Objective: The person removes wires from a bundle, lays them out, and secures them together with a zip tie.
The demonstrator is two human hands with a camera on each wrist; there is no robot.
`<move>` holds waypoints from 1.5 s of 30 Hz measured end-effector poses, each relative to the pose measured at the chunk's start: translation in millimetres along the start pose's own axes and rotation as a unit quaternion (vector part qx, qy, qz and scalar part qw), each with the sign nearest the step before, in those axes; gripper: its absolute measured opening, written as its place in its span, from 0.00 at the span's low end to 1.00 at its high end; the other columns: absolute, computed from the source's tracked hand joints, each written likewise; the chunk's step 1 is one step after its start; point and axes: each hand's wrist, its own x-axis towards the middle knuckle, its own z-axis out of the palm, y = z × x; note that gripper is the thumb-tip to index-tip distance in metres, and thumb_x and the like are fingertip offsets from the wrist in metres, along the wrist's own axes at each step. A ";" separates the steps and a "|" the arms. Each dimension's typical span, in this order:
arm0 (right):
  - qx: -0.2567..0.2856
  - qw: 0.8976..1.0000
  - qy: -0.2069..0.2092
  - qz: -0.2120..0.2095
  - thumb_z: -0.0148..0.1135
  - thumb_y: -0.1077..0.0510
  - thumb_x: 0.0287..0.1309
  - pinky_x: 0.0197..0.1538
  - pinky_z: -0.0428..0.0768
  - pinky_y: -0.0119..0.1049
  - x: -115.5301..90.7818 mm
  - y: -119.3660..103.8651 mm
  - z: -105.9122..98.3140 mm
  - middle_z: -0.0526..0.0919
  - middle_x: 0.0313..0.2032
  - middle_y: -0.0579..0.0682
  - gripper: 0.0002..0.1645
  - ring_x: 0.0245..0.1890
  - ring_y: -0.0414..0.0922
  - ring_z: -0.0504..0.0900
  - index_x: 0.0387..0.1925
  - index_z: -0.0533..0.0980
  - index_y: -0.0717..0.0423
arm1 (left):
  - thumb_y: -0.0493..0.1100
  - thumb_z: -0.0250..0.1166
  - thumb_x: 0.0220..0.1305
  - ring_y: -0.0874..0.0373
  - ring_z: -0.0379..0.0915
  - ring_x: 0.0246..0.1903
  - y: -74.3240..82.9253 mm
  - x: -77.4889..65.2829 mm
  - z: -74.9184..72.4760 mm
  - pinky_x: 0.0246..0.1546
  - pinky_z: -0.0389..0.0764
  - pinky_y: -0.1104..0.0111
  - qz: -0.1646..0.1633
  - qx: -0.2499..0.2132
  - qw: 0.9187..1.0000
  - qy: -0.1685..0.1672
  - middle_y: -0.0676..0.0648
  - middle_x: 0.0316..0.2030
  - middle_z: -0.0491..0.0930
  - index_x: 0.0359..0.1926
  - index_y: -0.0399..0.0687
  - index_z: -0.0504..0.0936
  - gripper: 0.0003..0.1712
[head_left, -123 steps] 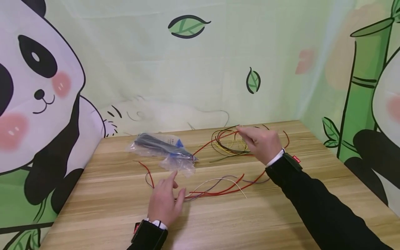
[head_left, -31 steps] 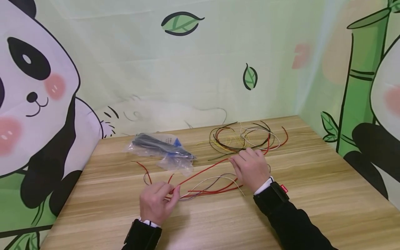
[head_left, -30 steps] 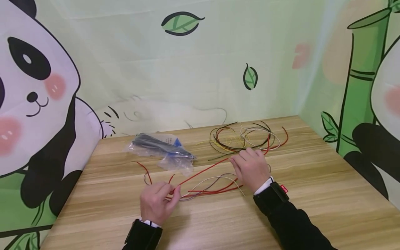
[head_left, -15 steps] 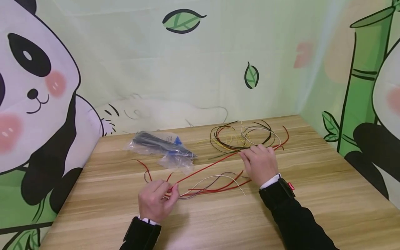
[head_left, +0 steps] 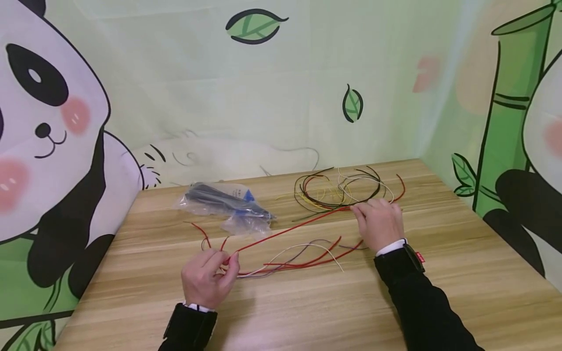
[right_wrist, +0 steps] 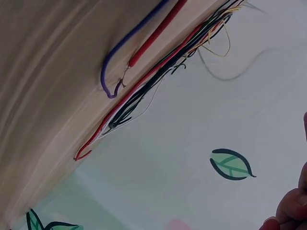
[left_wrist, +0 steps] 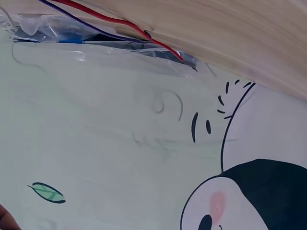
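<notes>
A thin red wire [head_left: 290, 229] runs fairly straight between my two hands, above the table. My left hand [head_left: 208, 278] pinches it near one end between thumb and fingers; a short red tip sticks up behind the knuckles. My right hand [head_left: 379, 224] pinches the same wire farther right, beside the coiled wires. Below the stretched wire lie several loose pieces: red wires [head_left: 303, 265], a white wire [head_left: 290, 248] and a purple wire [head_left: 303, 250]. Part of this loose group is hidden behind my left hand. In the right wrist view, only some fingertips [right_wrist: 295, 203] show at the edge.
Loose coils of black, yellow, white and red wire [head_left: 322, 202] lie at the back right of the wooden table [head_left: 307, 317]. A clear plastic bag [head_left: 228, 204] with dark contents sits at the back left. A printed cloth [head_left: 189, 87] hangs behind the table.
Earlier my left hand had its fingers extended and my right hand held the red wire higher. My left hand has since taken hold of it, and the hands have drawn farther apart.
</notes>
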 end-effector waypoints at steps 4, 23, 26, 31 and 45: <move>0.003 1.000 -0.011 0.009 0.68 0.52 0.63 0.33 0.69 0.49 1.5 7.1 -0.7 0.87 0.28 0.54 0.11 0.30 0.55 0.81 0.31 0.87 0.55 | 0.46 0.63 0.62 0.59 0.68 0.12 -2.9 1.1 -1.9 0.15 0.66 0.68 0.006 0.003 1.000 -0.004 0.52 0.13 0.77 0.15 0.46 0.78 0.19; 0.028 0.993 -0.062 0.098 0.59 0.53 0.71 0.34 0.75 0.54 0.5 36.6 -16.6 0.89 0.34 0.61 0.15 0.34 0.61 0.87 0.40 0.85 0.60 | 0.47 0.64 0.61 0.55 0.71 0.12 -20.4 -1.2 -10.7 0.14 0.65 0.66 -0.044 0.025 0.999 0.004 0.49 0.14 0.78 0.16 0.44 0.80 0.19; 0.036 0.993 -0.071 0.089 0.59 0.55 0.70 0.33 0.76 0.55 0.4 37.7 -22.3 0.89 0.33 0.61 0.14 0.32 0.61 0.86 0.40 0.84 0.60 | 0.46 0.66 0.58 0.54 0.72 0.13 -22.8 -2.2 -13.2 0.15 0.66 0.65 -0.052 0.031 0.998 -0.004 0.48 0.15 0.80 0.17 0.43 0.80 0.17; 0.045 0.988 -0.117 0.089 0.56 0.58 0.72 0.29 0.75 0.51 0.2 41.0 -27.7 0.87 0.30 0.60 0.12 0.26 0.57 0.83 0.42 0.82 0.61 | 0.52 0.65 0.66 0.52 0.74 0.14 -26.4 -1.5 -16.1 0.16 0.67 0.63 -0.053 0.042 0.998 -0.003 0.46 0.16 0.81 0.19 0.42 0.82 0.23; 0.106 0.983 -0.133 0.073 0.60 0.58 0.69 0.26 0.67 0.37 -5.9 56.3 -27.6 0.81 0.21 0.50 0.08 0.19 0.43 0.73 0.35 0.82 0.57 | 0.40 0.72 0.58 0.51 0.81 0.23 -38.9 -4.9 -28.4 0.23 0.74 0.62 -0.100 0.060 0.990 -0.080 0.44 0.24 0.84 0.31 0.40 0.86 0.06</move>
